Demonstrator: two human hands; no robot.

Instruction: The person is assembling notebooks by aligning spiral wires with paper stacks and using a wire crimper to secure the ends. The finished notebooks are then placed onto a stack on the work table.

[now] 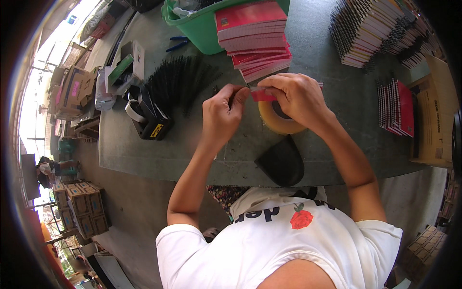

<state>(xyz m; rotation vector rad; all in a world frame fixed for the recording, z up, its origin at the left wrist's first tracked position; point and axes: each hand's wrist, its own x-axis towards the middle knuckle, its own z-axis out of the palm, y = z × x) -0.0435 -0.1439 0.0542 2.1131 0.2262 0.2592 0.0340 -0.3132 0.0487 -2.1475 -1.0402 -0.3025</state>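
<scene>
Right fingers (276, 93) pinch a red notebook (260, 96), left fingers (238, 99) drawn together alongside.

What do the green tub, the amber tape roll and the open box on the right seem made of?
Green tub: probably plastic, smooth and lightly glossy, with a moulded rim.
Tape roll: likely plastic film, shiny amber where wound thick.
Open box: apparently cardboard, matt brown with folded flaps.

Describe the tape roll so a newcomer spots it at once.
On the grey-green table, find the person's right hand. Partly hidden by it lies the tape roll, a wide amber ring, unlike the black rounded piece nearer the table's edge.
</scene>
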